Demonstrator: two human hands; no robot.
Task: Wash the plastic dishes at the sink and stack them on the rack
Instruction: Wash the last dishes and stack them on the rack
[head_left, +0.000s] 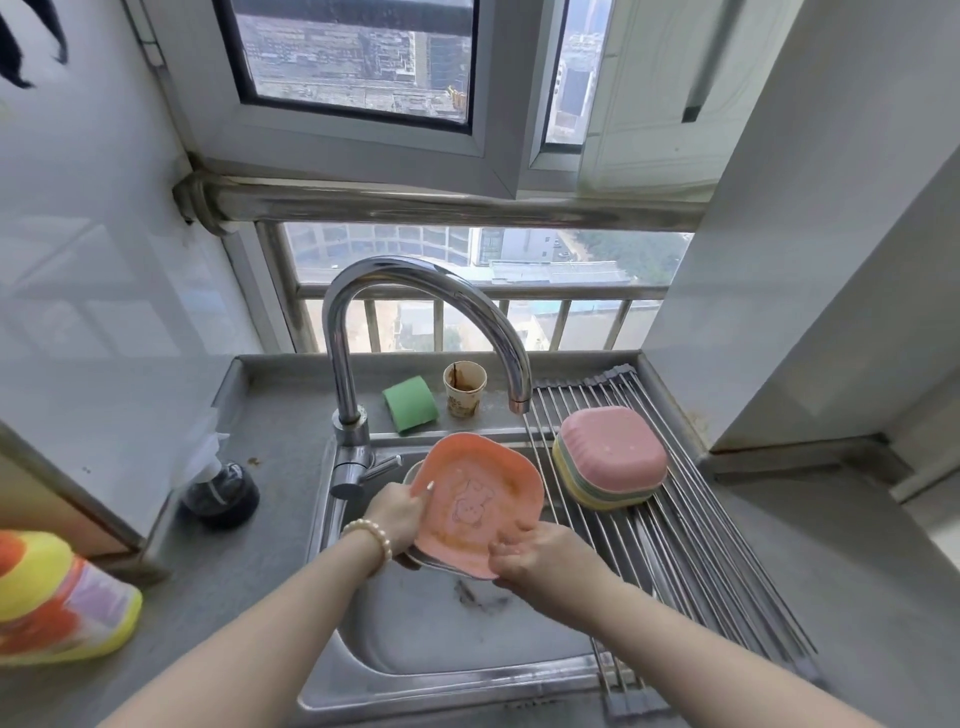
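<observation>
I see my left hand holding the left edge of an orange plate, with the thumb on the front of the plate. My right hand holds the near right edge of the same plate, fingers curled round the rim. The plate is tilted up over the sink, under the bent tap. It has a little animal drawn in the middle. Something grey sits right behind the plate, but I cannot tell what it is. On the right, a stack of bowls sits upside down on the metal rack, pink on top and yellow at the bottom. Far behind the sink, a green sponge and a paper cup stand on the worktop. On the left are a dark bottle and a bright yellow and orange thing.
</observation>
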